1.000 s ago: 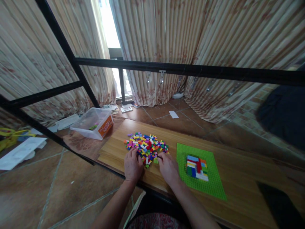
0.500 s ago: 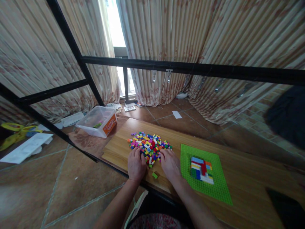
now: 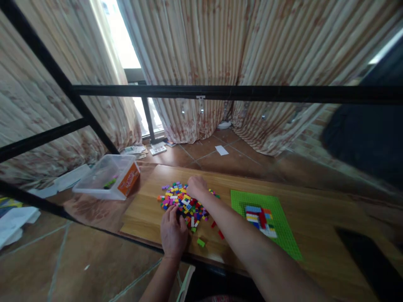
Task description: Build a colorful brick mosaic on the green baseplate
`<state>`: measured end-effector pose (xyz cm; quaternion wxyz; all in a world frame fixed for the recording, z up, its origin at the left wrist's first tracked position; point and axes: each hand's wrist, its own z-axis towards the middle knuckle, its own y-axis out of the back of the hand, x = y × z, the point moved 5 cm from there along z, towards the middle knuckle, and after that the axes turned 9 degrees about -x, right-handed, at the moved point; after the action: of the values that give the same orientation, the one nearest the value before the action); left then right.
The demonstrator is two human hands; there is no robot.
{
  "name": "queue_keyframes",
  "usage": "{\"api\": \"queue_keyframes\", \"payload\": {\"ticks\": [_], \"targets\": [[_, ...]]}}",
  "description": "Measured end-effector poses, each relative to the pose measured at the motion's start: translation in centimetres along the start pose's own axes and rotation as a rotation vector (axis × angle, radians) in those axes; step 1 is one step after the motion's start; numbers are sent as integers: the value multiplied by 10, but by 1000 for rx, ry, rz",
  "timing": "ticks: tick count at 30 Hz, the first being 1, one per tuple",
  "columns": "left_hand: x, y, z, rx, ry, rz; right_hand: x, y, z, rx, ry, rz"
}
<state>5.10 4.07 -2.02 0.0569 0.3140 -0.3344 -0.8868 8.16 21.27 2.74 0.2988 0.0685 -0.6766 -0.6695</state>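
A pile of small colourful toy bricks (image 3: 185, 203) lies spread on a wooden board. My left hand (image 3: 173, 231) rests at the pile's near left edge, fingertips on the bricks and thumb apart from the fingers. Over the far side of the pile, my right hand (image 3: 197, 187) is bent down with its fingers hidden; whether it holds a brick cannot be seen. A lime green brick (image 3: 200, 242) and a red brick (image 3: 221, 234) lie loose on the near side. Right of the pile, a green baseplate (image 3: 285, 224) carries a block of multicoloured bricks (image 3: 260, 220), partly behind my right forearm.
The wooden tabletop (image 3: 143, 205) extends to both sides. A clear plastic box (image 3: 94, 191) with an orange label stands at the left. A dark flat object (image 3: 355, 251) lies at the right. A black metal bar (image 3: 220, 92) crosses in front of the curtains (image 3: 201, 46).
My right hand has moved from the pile's near right edge to its far side. Red bricks now show loose near my right forearm. My left hand stays at the pile. The camera view has shifted.
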Motion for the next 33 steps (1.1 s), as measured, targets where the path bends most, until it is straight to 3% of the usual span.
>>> {"api": "queue_keyframes", "payload": {"ticks": [6, 11, 14, 16, 19, 22, 27, 33], "targets": [[-2, 1, 5, 16, -28, -6, 4, 2, 5, 12, -27, 11], [-5, 2, 7, 21, -24, 3, -4, 33, -27, -99, 17, 91], [-6, 2, 7, 29, -25, 17, -31, 59, -72, -203, 98, 234], [-6, 2, 7, 34, -25, 24, -67, 75, -107, -281, 88, 328], [-7, 2, 8, 31, -17, 31, -130, 89, -148, -331, 33, 284], [-7, 2, 9, 34, -11, 38, -179, 94, -169, -334, -12, 159], [-9, 2, 10, 62, -5, 98, -197, 86, -171, -262, 63, 27], [-9, 1, 10, 66, -31, 143, -204, 82, -167, -331, -17, 59]]}}
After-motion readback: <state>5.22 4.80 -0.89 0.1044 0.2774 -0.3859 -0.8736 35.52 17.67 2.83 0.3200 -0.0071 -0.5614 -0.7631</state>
